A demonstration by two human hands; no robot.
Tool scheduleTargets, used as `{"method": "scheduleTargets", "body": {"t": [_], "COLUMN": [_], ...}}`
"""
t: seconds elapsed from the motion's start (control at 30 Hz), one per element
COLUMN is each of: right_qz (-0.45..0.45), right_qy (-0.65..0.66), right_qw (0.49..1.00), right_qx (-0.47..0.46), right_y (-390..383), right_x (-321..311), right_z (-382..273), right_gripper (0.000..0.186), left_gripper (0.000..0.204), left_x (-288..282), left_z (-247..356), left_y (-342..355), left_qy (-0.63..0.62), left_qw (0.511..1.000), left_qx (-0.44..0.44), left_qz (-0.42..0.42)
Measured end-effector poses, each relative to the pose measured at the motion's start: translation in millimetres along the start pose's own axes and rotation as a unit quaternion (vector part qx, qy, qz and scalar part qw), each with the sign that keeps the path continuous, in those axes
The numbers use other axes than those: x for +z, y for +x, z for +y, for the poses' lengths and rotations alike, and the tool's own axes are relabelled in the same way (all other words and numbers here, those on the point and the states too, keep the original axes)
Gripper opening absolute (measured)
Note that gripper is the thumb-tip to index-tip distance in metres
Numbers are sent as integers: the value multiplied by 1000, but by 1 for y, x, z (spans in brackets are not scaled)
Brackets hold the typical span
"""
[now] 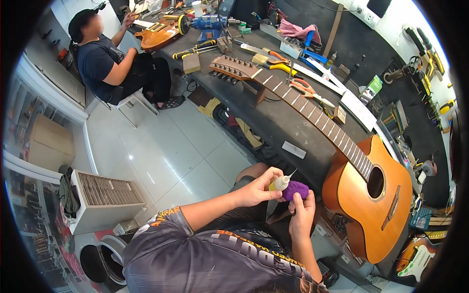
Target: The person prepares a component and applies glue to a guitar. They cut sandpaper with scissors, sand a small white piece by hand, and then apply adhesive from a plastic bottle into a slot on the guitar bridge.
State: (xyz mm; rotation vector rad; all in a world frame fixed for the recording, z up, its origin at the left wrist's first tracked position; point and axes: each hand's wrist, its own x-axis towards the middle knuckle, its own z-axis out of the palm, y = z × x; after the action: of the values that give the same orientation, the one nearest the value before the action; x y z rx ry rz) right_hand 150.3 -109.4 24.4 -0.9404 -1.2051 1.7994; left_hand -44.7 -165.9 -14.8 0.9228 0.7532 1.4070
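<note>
Between the fingers of my left hand (pixel 261 188) is a small pale squeeze bottle (pixel 280 183) with a thin pointed nozzle tilted up to the right. Pinched in my right hand (pixel 302 211) is a crumpled purple cloth (pixel 295 190), close against the bottle. Both hands are in front of my body, just off the workbench edge. An acoustic guitar (pixel 342 200) with a natural wood top lies on the bench to the right, no strings visible on it. Its fretted neck (pixel 303 107) runs away to the upper left, propped on a wooden neck rest (pixel 260 95).
A small metal plate (pixel 293 150) lies on the dark workbench (pixel 244 115) near its edge. Pliers (pixel 304 87), screwdrivers (pixel 195 49) and a blue power tool (pixel 207 22) are farther back. A seated person (pixel 117 63) works at an electric guitar (pixel 161 35) at upper left.
</note>
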Motion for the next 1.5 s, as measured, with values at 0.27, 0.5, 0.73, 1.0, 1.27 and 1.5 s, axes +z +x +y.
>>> {"method": "scheduleTargets", "body": {"t": [0.27,0.5,0.73,1.0,1.27,1.5], "right_qz": [55,37,69,128,129,118], "right_qy": [32,-51,19,-308,-536,-569], "right_qw": [997,995,997,890,759,749], "right_qx": [-54,-74,-26,-311,-346,-319], "right_y": [8,11,25,77,96,99], "right_x": [0,-1,6,25,24,23], "right_z": [1,-6,-27,-23,-20,-19], "right_gripper": [11,17,18,15,15,17], "left_gripper": [48,48,51,42,38,33], "left_x": [-1,-4,-39,-76,-91,-94], "left_z": [-9,-8,22,61,80,91], "left_y": [1,-3,8,35,57,69], "left_qy": [-52,-64,53,171,210,284], "left_qw": [997,997,995,962,956,944], "left_qx": [-34,-39,5,108,123,101], "left_qz": [-44,-15,86,181,160,133]}}
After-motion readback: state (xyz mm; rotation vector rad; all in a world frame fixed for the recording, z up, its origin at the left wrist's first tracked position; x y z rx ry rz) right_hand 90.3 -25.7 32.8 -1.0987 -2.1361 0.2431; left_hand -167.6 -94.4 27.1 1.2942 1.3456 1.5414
